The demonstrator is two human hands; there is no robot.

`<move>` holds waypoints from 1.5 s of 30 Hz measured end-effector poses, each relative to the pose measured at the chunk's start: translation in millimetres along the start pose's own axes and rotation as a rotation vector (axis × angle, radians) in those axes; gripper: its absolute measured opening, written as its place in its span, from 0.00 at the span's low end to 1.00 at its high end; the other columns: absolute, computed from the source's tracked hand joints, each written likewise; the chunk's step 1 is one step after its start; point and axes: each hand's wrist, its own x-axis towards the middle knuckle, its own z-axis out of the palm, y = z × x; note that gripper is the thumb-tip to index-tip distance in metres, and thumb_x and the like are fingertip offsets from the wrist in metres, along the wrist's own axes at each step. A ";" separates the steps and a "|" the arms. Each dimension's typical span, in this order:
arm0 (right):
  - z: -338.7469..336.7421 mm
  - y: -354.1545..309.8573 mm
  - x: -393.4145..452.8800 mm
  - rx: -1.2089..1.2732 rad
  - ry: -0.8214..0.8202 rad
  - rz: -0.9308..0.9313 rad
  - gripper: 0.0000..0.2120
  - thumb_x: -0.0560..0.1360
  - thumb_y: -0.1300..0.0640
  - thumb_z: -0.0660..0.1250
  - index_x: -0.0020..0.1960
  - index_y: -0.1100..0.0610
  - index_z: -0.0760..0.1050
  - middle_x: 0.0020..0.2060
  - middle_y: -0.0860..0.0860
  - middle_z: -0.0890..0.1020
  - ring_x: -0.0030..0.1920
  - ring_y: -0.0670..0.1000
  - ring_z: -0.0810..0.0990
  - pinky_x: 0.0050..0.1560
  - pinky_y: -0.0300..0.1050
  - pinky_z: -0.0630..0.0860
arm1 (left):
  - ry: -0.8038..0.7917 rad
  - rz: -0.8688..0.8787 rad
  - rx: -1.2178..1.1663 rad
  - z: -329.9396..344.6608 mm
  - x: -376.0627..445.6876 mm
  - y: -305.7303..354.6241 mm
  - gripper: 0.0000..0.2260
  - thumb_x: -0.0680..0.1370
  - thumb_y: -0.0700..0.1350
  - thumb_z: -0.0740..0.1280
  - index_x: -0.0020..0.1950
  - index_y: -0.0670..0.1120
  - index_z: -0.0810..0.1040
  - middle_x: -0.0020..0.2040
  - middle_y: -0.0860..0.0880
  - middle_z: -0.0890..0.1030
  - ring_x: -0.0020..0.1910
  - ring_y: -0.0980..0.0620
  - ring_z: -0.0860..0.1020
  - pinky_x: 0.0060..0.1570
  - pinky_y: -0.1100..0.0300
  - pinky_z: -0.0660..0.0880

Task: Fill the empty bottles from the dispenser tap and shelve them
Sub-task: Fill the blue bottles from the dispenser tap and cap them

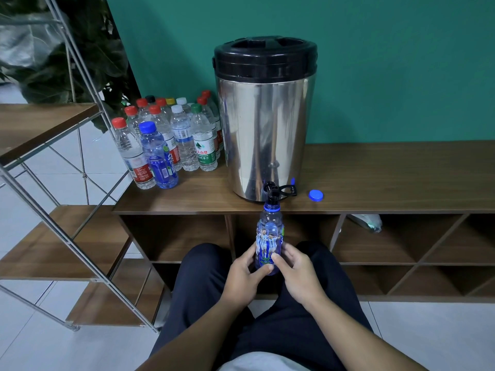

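Observation:
A blue-tinted bottle (pixel 269 234) with a picture label stands upright, uncapped, its mouth right under the black tap (pixel 271 192) of the steel dispenser (pixel 263 121). My left hand (pixel 245 274) and my right hand (pixel 297 271) both grip its lower half, thumbs across the front. Its blue cap (pixel 316 195) lies on the wooden cabinet top (pixel 388 178) to the right of the tap. A cluster of capped bottles (pixel 171 137) stands left of the dispenser, with a blue one (pixel 158 156) in front.
A stepped wooden shelf with a metal frame (pixel 53 236) rises on the left. Open cubby compartments (pixel 401 236) sit under the cabinet top, one holding a crumpled plastic bag (pixel 369 222). A potted plant (pixel 67 49) is behind the shelf. My knees are close to the cabinet.

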 end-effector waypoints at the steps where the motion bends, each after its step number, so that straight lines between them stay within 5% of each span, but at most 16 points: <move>1: -0.2 0.4 -0.1 0.000 0.000 -0.001 0.16 0.86 0.64 0.68 0.71 0.52 0.82 0.64 0.48 0.88 0.67 0.51 0.86 0.70 0.62 0.81 | 0.002 -0.002 0.002 0.1 0.0 0.0 0.25 0.84 0.33 0.73 0.79 0.52 0.79 0.70 0.51 0.86 0.71 0.48 0.84 0.72 0.46 0.81; 15: -0.1 -0.6 -0.7 0.000 -0.001 -0.008 0.16 0.86 0.64 0.68 0.71 0.52 0.81 0.64 0.47 0.88 0.67 0.50 0.85 0.71 0.60 0.81 | 0.004 -0.006 0.032 -1.2 0.0 0.2 0.24 0.84 0.35 0.74 0.79 0.53 0.79 0.71 0.51 0.86 0.72 0.48 0.83 0.74 0.38 0.79; 45: -0.5 -0.9 -1.4 0.012 -0.008 0.001 0.16 0.87 0.62 0.68 0.72 0.51 0.81 0.65 0.47 0.87 0.68 0.50 0.85 0.71 0.61 0.81 | 0.003 -0.026 0.054 -0.8 -0.2 -0.5 0.26 0.84 0.35 0.74 0.81 0.52 0.77 0.71 0.52 0.86 0.72 0.50 0.83 0.76 0.42 0.77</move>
